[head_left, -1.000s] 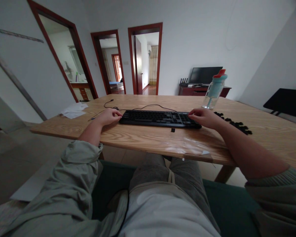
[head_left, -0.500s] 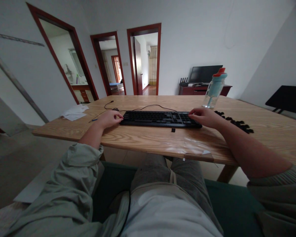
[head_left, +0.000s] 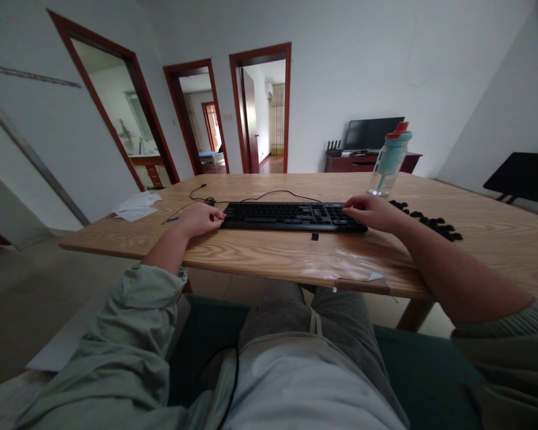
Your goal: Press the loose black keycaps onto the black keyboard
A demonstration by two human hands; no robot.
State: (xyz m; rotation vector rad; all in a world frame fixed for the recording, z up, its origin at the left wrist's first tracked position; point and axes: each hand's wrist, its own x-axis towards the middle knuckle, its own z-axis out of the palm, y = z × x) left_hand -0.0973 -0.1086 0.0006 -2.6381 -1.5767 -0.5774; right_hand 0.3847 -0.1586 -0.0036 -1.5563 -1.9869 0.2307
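Observation:
A black keyboard (head_left: 278, 216) lies across the wooden table in front of me. At its left end, my left hand (head_left: 201, 220) is closed, with thumb and fingertips on the keyboard's edge. My right hand (head_left: 371, 211) is over the number pad at the other end, fingers pinched together; whatever may be between the fingertips is too small to make out. One loose black keycap (head_left: 314, 237) lies on the table just in front of the keyboard. Several more small black pieces, apparently keycaps (head_left: 434, 225), form a strip beyond my right wrist.
A water bottle (head_left: 389, 160) with a red lid stands behind my right hand. White paper (head_left: 137, 205) lies at the table's left, near a thin blue-tipped tool (head_left: 173, 219). The cable (head_left: 278, 192) runs behind the keyboard. Clear film (head_left: 341, 263) covers part of the front edge.
My left hand's fingers have drawn closer together at the keyboard's left end, and that hand has dipped slightly. My right hand and the keyboard look nearly unchanged.

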